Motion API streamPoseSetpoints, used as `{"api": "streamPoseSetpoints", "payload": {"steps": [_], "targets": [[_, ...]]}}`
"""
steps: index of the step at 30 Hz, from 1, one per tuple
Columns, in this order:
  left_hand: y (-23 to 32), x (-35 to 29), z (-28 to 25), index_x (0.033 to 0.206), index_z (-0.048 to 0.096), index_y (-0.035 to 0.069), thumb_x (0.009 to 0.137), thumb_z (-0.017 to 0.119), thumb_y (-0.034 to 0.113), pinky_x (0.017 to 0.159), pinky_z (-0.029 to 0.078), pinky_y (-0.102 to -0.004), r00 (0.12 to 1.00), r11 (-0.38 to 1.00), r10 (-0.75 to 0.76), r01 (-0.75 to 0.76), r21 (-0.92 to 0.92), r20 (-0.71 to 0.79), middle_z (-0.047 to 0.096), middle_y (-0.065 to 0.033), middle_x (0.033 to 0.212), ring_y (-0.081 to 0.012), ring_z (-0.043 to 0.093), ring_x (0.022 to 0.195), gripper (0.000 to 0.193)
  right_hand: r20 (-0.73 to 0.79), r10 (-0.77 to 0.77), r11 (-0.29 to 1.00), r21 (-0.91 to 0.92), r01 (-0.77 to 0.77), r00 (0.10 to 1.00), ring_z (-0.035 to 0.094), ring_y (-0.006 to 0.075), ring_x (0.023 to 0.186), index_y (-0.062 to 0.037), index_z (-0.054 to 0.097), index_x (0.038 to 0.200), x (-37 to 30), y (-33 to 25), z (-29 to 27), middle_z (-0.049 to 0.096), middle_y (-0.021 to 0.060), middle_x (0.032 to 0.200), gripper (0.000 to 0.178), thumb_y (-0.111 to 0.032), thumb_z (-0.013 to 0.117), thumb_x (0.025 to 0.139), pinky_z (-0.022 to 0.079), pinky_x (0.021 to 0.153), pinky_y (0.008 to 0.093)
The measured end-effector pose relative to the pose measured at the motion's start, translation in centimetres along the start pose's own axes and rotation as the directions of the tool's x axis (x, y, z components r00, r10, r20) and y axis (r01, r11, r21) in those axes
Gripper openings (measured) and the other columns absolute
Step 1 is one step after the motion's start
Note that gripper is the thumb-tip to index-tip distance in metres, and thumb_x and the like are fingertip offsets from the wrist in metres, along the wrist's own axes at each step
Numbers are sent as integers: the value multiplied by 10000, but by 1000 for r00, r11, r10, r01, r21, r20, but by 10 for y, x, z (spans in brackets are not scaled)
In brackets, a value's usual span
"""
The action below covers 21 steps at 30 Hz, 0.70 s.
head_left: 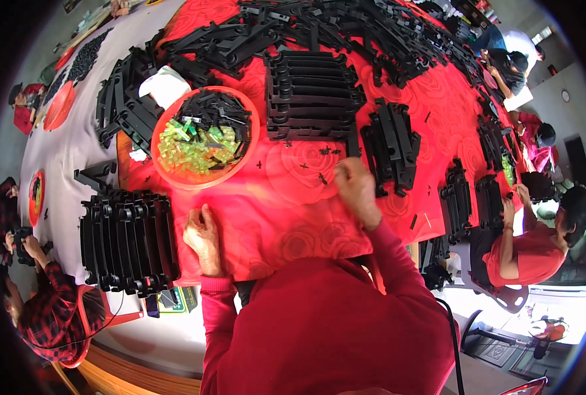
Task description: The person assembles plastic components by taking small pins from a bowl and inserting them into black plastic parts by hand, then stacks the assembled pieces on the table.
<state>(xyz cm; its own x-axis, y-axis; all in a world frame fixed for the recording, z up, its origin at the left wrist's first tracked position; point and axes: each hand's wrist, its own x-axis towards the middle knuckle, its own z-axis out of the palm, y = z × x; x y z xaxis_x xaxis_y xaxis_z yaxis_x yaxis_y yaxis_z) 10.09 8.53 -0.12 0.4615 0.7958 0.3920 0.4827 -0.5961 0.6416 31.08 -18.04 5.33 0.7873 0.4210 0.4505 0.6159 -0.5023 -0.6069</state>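
Observation:
My left hand (203,238) rests on the red tablecloth (280,210) with fingers curled, right beside a stack of black curved plastic parts (127,238); it holds nothing I can see. My right hand (356,187) is closed over the cloth near a few small black pieces (322,178); whether it pinches one is hidden. An orange bowl (168,168) beyond my left hand holds several yellow-green clear pieces (197,150) and small black pieces (217,112). Another stack of black parts (393,146) stands just past my right hand.
More stacks of black parts (311,95) and a loose heap (345,33) fill the far table. A person in red (530,253) works at the right with stacks (467,201); a person in plaid (49,309) sits at the left. Orange bowls (60,105) line the grey cloth.

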Motion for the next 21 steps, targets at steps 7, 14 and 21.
{"api": "streamPoseSetpoints", "payload": {"steps": [7, 14, 21], "targets": [[-1, -4, -3, 660, 537, 2, 868, 620, 266, 441, 379, -376, 996, 998, 65, -66, -11, -61, 532, -186, 567, -286, 517, 461, 346, -357, 299, 688, -562, -459, 885, 595, 404, 788, -51, 517, 1043, 33, 70, -74, 543, 199, 992, 310, -274, 595, 841, 489, 628, 488], [5, -6, -4, 681, 539, 20, 867, 606, 230, 530, 416, -427, 1000, 1000, 11, -11, 5, -10, 551, -185, 626, -359, 549, 584, 289, -124, 195, 882, -412, -229, 973, 612, 395, 795, -29, 485, 1030, 25, 59, -32, 583, 202, 909, 383, -319, 621, 819, 501, 666, 462], [6, -3, -3, 675, 519, 35, 859, 615, 223, 497, 392, -441, 998, 998, 45, -46, 41, 34, 518, -183, 585, -367, 527, 547, 280, -18, 245, 846, -485, -223, 969, 627, 416, 733, -12, 502, 988, 18, 67, 7, 607, 227, 811, 392, -351, 594, 816, 508, 611, 477]]}}
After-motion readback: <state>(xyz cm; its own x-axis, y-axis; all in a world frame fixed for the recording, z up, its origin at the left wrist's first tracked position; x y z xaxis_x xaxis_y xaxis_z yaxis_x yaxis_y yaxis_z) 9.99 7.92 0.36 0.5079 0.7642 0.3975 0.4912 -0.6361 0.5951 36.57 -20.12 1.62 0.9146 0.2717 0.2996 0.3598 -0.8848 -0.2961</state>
